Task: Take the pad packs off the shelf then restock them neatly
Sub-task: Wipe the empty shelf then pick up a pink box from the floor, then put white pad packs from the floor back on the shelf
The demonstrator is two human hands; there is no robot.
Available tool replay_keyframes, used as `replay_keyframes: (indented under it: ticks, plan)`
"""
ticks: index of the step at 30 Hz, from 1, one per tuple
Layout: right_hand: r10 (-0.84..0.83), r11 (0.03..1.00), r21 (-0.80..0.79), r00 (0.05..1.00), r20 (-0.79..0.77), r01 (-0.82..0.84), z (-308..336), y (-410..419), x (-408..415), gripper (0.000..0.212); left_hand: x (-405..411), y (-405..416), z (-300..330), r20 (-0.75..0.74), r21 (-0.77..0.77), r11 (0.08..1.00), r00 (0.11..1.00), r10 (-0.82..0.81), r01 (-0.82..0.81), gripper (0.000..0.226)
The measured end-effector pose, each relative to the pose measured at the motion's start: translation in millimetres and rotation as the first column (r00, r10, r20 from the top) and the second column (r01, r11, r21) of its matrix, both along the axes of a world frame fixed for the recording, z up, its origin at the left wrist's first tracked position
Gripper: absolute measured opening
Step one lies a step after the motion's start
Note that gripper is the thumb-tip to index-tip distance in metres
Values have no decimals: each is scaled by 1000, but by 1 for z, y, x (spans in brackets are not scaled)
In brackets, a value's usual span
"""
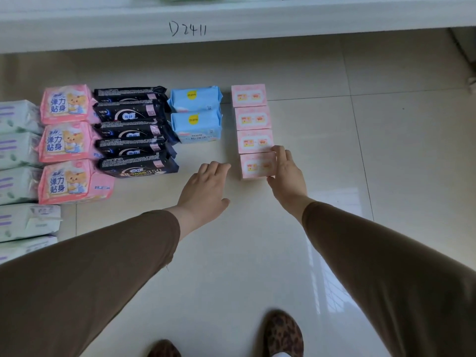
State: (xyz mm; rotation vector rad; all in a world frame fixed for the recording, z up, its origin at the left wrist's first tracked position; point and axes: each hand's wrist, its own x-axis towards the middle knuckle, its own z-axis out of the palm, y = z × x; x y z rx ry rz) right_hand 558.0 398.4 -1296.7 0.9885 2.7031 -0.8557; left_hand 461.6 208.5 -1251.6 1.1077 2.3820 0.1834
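Note:
Pad packs lie in rows on the tiled floor below a white shelf edge (pixel 231 24). Several pale pink boxes form a column; my right hand (pixel 286 173) grips the nearest pink box (pixel 255 166) from its right side, thumb at its near corner. My left hand (pixel 206 189) hovers with relaxed fingers left of that box, holding nothing. Two blue packs (pixel 197 124) lie to the left, then several black packs (pixel 134 132), three pink bear packs (pixel 67 143) and pale green packs (pixel 18 150) at the far left.
The shelf edge carries the handwritten mark D2411 (pixel 188 29). Glossy beige tiles (pixel 386 150) stretch to the right of the pink boxes. My leopard-print shoes (pixel 282 333) stand at the bottom of the view.

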Motion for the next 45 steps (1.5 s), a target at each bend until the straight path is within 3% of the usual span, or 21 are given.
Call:
replay_keyframes:
  ticks: [6, 10, 13, 21, 30, 38, 45]
  plan:
    - [13, 1000, -2, 1000, 8, -13, 0, -2, 1, 80, 2, -5, 0, 1, 7, 1000, 1000, 6, -6, 73]
    - [53, 977, 201, 996, 67, -66, 12, -13, 8, 84, 5, -15, 7, 3, 10, 1000, 1000, 26, -26, 72]
    - [121, 955, 263, 990, 69, -135, 39, -31, 11, 82, 8, -29, 23, 9, 20, 997, 997, 79, -80, 72]
    - [307, 920, 236, 950, 59, -312, 154, -105, 10, 65, 21, -100, 117, -7, 39, 963, 964, 266, -266, 78]
    - [399, 896, 182, 914, 74, -405, 256, -205, -3, 66, 20, -230, 219, -66, 28, 930, 927, 368, -367, 91]
    - [348, 921, 156, 933, 89, -358, 310, -326, -32, 62, 4, -356, 269, -77, 5, 948, 945, 316, -317, 90]
    - [424, 899, 89, 904, 61, -428, 319, -396, -62, 63, -28, -424, 282, -79, -57, 935, 935, 345, -349, 89]
